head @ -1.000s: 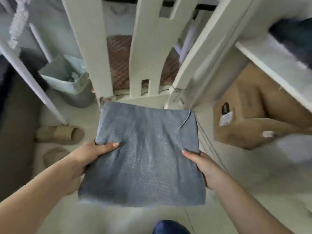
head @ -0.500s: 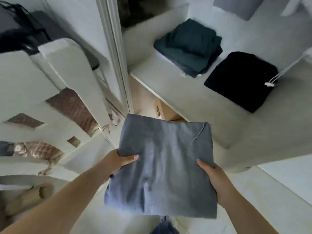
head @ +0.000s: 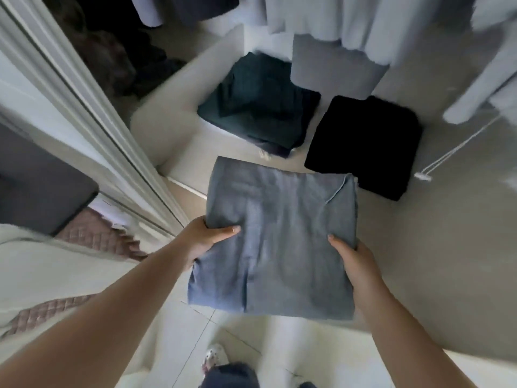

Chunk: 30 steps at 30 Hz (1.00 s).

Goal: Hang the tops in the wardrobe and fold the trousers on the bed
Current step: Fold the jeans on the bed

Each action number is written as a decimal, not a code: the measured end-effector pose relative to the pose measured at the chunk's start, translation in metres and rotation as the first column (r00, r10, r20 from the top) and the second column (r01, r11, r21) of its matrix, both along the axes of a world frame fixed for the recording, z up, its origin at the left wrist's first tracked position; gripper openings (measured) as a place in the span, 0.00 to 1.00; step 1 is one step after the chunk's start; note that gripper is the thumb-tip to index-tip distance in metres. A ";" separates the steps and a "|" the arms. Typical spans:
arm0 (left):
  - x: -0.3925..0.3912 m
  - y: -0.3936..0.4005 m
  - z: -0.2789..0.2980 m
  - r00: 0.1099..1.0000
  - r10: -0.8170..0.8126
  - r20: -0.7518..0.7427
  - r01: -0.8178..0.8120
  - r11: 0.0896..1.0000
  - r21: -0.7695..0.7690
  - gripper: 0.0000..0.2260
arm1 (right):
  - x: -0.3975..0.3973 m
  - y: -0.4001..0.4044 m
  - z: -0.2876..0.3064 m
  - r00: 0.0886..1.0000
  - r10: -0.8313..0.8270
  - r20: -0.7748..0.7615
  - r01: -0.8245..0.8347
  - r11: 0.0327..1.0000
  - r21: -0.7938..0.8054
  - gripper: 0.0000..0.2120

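Note:
I hold a folded pair of grey-blue trousers [head: 279,236] flat in front of me, over the front edge of the wardrobe shelf [head: 436,247]. My left hand [head: 205,242] grips its left edge with the thumb on top. My right hand [head: 355,261] grips the right edge the same way. On the shelf behind it lie a folded dark green stack [head: 260,105] and a folded black garment [head: 366,144]. Pale tops [head: 361,21] hang above the shelf.
The wardrobe's white door frame [head: 92,113] runs diagonally at the left. A white bed frame with a brown quilted cover [head: 92,236] sits at the lower left. A white drawstring [head: 453,155] dangles at the right. My foot in a slipper [head: 215,357] stands on the pale tiled floor.
I have turned from the bed frame to the wardrobe and come closer. The folded trousers, still in both hands, now reach over the shelf's front edge near the folded stacks.

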State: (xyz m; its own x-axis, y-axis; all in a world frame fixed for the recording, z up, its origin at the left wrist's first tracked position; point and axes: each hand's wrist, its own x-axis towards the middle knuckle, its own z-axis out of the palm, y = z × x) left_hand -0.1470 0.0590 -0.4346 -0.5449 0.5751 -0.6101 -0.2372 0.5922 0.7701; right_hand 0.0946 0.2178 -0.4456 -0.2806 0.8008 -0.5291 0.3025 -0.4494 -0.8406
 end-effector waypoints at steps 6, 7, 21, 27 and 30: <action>-0.041 0.049 -0.032 0.977 -0.212 0.012 0.212 0.977 0.010 0.21 | -0.011 0.002 -0.039 0.977 -0.207 0.057 0.208 0.978 -0.012 0.17; -0.044 0.049 -0.035 0.970 -0.242 0.031 0.241 0.970 0.012 0.21 | -0.010 -0.003 -0.042 0.971 -0.229 0.070 0.231 0.973 -0.023 0.18; -0.070 0.229 -0.038 0.914 -0.404 -0.022 0.395 0.879 0.266 0.25 | -0.025 0.154 -0.030 0.939 -0.342 -0.017 0.339 0.920 0.196 0.11; -0.070 0.298 -0.032 0.889 -0.457 -0.027 0.441 0.838 0.322 0.22 | -0.018 0.228 -0.001 0.946 -0.273 0.175 0.199 0.915 0.351 0.15; -0.063 0.343 -0.037 0.888 -0.459 -0.022 0.434 0.823 0.366 0.21 | -0.020 0.276 0.013 0.935 -0.261 0.241 0.141 0.896 0.421 0.10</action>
State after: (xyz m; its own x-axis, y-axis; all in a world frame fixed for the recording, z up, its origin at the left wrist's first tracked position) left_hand -0.2104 0.4020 -0.4711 -0.1425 0.9277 -0.3449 -0.0691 0.3383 0.9385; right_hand 0.0743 0.4935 -0.4324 0.0234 0.9809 -0.1932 0.4931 -0.1794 -0.8513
